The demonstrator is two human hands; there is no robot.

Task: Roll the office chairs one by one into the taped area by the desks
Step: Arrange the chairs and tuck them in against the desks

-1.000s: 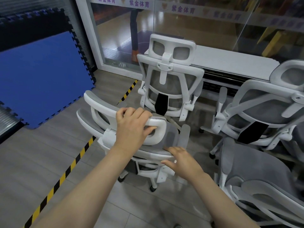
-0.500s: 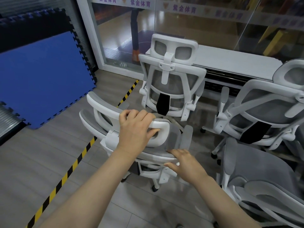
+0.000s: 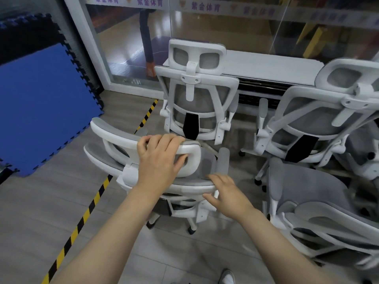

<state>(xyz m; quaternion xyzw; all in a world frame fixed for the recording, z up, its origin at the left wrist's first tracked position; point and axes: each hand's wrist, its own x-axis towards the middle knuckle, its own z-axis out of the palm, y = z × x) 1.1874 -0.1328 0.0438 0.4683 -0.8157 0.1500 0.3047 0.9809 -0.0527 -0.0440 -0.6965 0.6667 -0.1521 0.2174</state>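
A white-framed office chair with grey mesh [image 3: 114, 140] stands right in front of me, seen from behind and above. My left hand [image 3: 160, 160] grips the top of its headrest, fingers curled over the rim. My right hand [image 3: 225, 193] rests with fingers fairly straight on the top edge of the chair's backrest. The yellow-and-black floor tape [image 3: 90, 208] runs diagonally under the chair's left side. A second chair [image 3: 196, 95] stands just ahead, tucked against the white desk [image 3: 266, 66].
Two more white chairs [image 3: 320, 119] [image 3: 320, 212] crowd the right side, close to my right arm. A blue foam mat [image 3: 41, 107] leans at the left. A glass wall [image 3: 205, 23] stands behind the desk. The tip of my shoe [image 3: 226, 276] shows at the bottom.
The chair in my hands has rolled slightly forward toward the desk and the chair ahead. Both hands have kept their places on it.
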